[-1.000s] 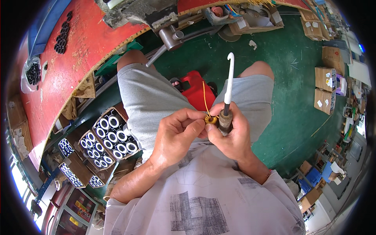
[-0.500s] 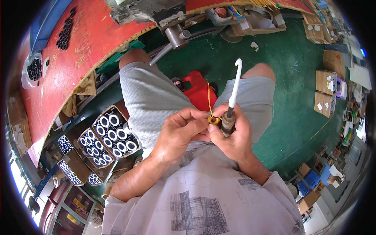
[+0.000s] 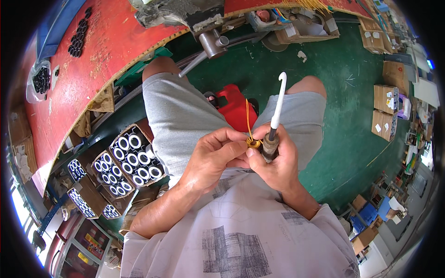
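Observation:
Between my two hands, above my lap, is a small ring-shaped coil point(image 3: 253, 144) wound with yellow wire. My left hand point(image 3: 218, 150) pinches its left side with thumb and fingers. From the ring a doubled loose length of yellow wire point(image 3: 248, 116) rises toward my knees. My right hand point(image 3: 278, 157) steadies the ring's right side with thumb and forefinger. It also grips a crochet hook point(image 3: 279, 102) with a white hooked shaft pointing up and away and a brown, worn handle. Part of the handle is hidden in my palm.
At left stands a red worktable point(image 3: 111, 37) with black rings point(image 3: 79, 37) and a bag of black parts point(image 3: 41, 79). A metal vise point(image 3: 211, 41) juts from it. Cartons of white-rimmed tubes point(image 3: 134, 157) stand at my left. Cardboard boxes point(image 3: 384, 109) line the right.
Both hands keep nearly the same hold on the ring and hook. The view has shifted slightly, and the loose yellow wire leans a little differently.

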The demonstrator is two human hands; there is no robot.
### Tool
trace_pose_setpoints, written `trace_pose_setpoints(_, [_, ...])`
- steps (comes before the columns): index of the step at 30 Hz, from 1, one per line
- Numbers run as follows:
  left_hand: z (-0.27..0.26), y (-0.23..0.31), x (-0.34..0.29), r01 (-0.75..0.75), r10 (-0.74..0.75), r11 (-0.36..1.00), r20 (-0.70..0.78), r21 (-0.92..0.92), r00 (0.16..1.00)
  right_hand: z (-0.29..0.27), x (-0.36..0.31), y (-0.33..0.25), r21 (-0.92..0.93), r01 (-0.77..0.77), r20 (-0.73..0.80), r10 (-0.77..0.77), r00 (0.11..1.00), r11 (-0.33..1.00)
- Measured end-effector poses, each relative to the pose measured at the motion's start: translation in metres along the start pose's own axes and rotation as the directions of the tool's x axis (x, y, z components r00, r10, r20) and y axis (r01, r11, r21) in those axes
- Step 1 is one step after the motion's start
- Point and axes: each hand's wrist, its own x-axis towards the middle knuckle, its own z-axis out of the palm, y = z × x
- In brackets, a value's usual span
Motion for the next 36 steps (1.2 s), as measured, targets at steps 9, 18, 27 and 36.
trace_pose_setpoints(9, [-0.001,-0.002,0.001,-0.002,0.002,1.000,-0.003,0.001,1.000,-0.001,-0.001,0.000,-0.008,0.000,0.011,0.000,1.000,1.000])
trace_pose_setpoints(18, [0.000,-0.003,0.002,-0.002,0.003,1.000,-0.017,0.013,1.000,-0.002,-0.001,0.001,-0.018,0.015,0.015,-0.015,1.000,1.000])
trace_pose_setpoints(27, [0.003,-0.001,0.003,-0.047,0.055,0.987,-0.046,0.151,0.997,-0.002,0.001,0.000,-0.013,0.035,0.024,-0.035,0.999,0.999])
trace_pose_setpoints(36, [0.007,0.003,-0.004,-0.153,0.208,0.837,-0.046,0.526,0.977,-0.019,0.001,0.005,0.405,-0.217,0.082,0.201,0.976,0.888])
